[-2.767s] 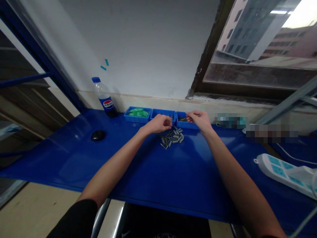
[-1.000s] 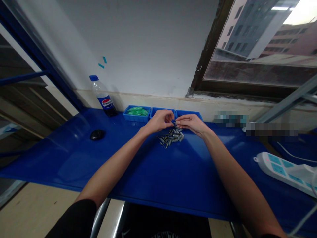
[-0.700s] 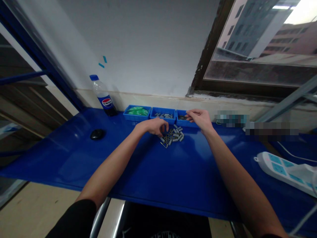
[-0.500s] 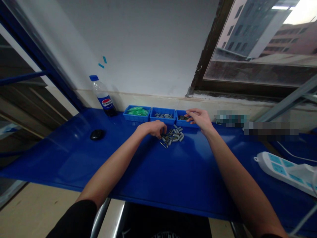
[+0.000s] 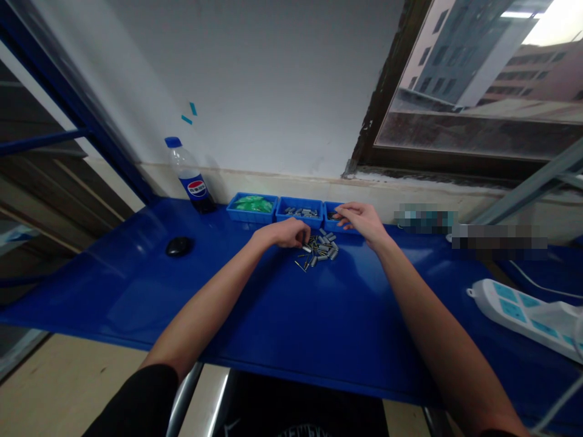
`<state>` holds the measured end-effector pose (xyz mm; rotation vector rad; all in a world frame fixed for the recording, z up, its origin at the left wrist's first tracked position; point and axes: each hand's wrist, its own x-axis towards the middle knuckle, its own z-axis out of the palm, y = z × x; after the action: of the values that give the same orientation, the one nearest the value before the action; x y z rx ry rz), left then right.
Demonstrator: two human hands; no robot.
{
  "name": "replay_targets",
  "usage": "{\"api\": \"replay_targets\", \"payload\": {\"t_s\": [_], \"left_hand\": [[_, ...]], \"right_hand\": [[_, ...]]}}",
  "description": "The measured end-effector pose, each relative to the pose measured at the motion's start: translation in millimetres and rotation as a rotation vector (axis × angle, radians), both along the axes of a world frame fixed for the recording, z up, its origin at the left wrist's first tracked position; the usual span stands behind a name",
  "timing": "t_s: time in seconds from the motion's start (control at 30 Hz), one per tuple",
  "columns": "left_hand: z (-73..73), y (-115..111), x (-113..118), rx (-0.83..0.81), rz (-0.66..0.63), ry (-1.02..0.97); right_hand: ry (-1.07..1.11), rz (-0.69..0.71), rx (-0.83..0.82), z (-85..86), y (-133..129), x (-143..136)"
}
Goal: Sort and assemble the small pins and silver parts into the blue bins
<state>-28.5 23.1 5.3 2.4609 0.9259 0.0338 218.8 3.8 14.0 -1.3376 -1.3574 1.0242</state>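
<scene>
small parts — on table, before trays | bottle — left of trays | mouse before bottle

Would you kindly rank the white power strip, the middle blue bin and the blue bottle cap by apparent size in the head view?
1. White power strip, partly out of frame
2. Middle blue bin
3. Blue bottle cap

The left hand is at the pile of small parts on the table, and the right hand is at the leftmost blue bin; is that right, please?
Not quite: in the head view, the right hand is at the rightmost blue bin; the left hand is indeed at the pile of small parts.
</scene>
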Motion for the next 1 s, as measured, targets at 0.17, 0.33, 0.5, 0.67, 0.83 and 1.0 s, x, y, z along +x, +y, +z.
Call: {"api": "replay_targets", "payload": {"t_s": [0.17,0.33,0.5,0.67,0.83,1.0], "left_hand": [[6.8,-1.7,-1.3,0.026,-0.006,-0.071],[3.0,-1.2,-2.5,0.002,0.004,0.032],[-0.6,-1.8,-1.7,-0.032,0.021,0.039],[4.4,-1.3,-5.9,0.001,0.009,0.039],[19.3,-4.4,-3.9,0.048,-0.027,-0.186],[25.5,-7.3,2.7,0.092,0.019,-0.459]], "right_hand": [[-0.024,0.022,-0.012,-0.7,-1.9,-2.6],[-0.044,0.062,-0.037,-2.2,-2.5,-3.3],[-0.051,0.096,-0.028,-5.3,-1.1,-2.5],[-0.076,0.115,-0.037,-5.6,-1.6,-3.7],[-0.101,0.213,-0.051,-3.3,-5.5,-5.1],[-0.041,0.419,-0.134,-2.4,-10.8,-3.6]]}}
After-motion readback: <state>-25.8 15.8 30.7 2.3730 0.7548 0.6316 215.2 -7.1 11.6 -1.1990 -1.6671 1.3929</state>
